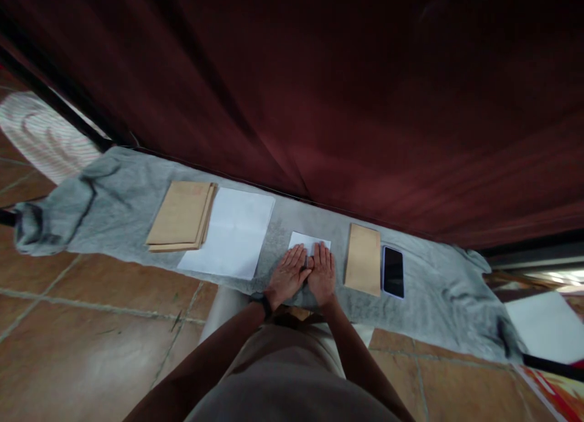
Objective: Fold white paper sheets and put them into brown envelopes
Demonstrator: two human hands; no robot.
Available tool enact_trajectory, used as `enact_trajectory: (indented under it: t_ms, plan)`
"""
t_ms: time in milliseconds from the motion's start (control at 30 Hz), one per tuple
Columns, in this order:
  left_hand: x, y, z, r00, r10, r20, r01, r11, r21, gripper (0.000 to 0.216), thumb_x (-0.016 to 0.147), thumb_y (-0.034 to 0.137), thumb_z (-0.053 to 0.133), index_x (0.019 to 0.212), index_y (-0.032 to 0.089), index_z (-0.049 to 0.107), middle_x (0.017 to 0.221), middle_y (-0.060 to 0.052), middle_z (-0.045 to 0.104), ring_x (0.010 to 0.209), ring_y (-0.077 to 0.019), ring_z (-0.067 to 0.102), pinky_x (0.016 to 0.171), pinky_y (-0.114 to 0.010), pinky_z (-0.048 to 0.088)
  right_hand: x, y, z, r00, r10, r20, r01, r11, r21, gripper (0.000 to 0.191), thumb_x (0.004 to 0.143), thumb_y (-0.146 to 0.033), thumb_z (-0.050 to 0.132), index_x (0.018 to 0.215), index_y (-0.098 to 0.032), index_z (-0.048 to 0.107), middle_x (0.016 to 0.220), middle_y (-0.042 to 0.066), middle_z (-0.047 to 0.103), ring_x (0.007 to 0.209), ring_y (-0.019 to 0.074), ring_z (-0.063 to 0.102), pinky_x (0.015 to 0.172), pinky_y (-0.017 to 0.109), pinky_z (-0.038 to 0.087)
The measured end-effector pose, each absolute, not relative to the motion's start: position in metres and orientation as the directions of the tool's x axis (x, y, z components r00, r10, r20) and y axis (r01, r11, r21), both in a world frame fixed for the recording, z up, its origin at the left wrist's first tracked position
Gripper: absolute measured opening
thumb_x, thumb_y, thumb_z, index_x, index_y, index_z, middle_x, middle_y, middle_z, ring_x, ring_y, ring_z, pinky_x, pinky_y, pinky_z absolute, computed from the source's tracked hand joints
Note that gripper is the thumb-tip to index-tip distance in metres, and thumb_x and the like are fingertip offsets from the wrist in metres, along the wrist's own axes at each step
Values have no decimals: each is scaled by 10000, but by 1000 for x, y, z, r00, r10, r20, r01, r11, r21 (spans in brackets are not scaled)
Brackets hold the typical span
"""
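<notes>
A small folded-looking piece of white paper (pixel 310 237) lies on the grey cloth in front of me. My left hand (pixel 289 273) presses flat on its left part, fingers stretched out, with a dark band on the wrist. Flat on its right part rests my right hand (pixel 322 275), fingers also straight. The thumbs meet near the middle, and both hands cover the paper's near side. To the right of my hands is a single brown envelope (pixel 363 259). Larger white sheets (pixel 237 233) lie to the left, beside a stack of brown envelopes (pixel 182 214).
A phone (pixel 393 272) with a dark screen lies right of the single envelope. Grey cloth (pixel 118 209) covers the long narrow surface. Behind it hangs a dark red curtain (pixel 319 106). Tiled floor (pixel 114 343) shows below, and a white flat item (pixel 547 325) is at far right.
</notes>
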State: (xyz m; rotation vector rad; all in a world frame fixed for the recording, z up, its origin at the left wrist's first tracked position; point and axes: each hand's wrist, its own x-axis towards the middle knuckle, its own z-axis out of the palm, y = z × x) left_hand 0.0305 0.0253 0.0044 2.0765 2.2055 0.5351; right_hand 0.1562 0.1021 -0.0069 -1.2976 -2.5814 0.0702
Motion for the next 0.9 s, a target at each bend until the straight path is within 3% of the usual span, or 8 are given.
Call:
enact_trajectory:
  t_ms: [133,233,400,500,633,767,900]
  plan:
    - [32,26,4,-76,979,191,967,25,254,548,1038,323,394,1550,127,398,1645,-131,339,1551,-242,248,1271,-437,236,167,104,-4,-502,834,227,825,541,-165,543,1048,-241,303,1560,-74,366,1611,196,378,1491,295,337,1186,528,294]
    - [32,27,6,-67,979,192,969,18,245,527,1025,300,442,1546,222,426,1654,-107,329,1545,-260,264,1258,-455,266,174,106,-1,-470,854,225,833,513,-208,537,1044,-228,309,1555,-77,376,1596,185,409,1482,284,349,1186,523,304]
    - [29,28,8,-45,976,212,968,-10,250,519,1017,305,484,1534,309,445,1670,-83,298,1544,-286,263,1239,-485,296,180,107,7,-490,851,189,775,525,-351,450,1014,-210,392,1419,-110,563,1517,177,518,1430,281,437,1157,515,365]
    - [28,28,6,-14,979,202,970,-36,242,533,1016,322,482,1543,255,435,1665,-122,297,1540,-299,270,1241,-494,291,173,101,11,-573,788,225,691,612,-386,437,1025,-203,381,1410,-117,572,1525,177,510,1449,274,424,1156,518,383]
    - [28,28,3,24,985,173,977,-60,204,559,992,216,433,1536,88,417,1633,-201,332,1539,-298,270,1251,-485,274,154,90,11,-682,694,232,605,713,-354,459,1046,-187,338,1463,-140,525,1539,137,506,1492,235,368,1200,485,351]
    - [27,26,0,10,983,182,982,-44,186,582,965,135,363,1537,30,383,1630,-205,337,1546,-270,251,1255,-462,274,151,85,5,-604,763,230,695,646,-317,482,1077,-292,330,1530,-175,446,1590,121,441,1498,235,358,1210,478,329]
    - [29,29,-1,-63,984,167,975,25,219,547,1012,212,310,1527,52,405,1608,-171,397,1533,-243,295,1246,-453,305,166,86,-2,-544,803,244,755,595,-274,496,1079,-290,320,1539,-139,429,1605,143,407,1506,250,335,1220,481,283]
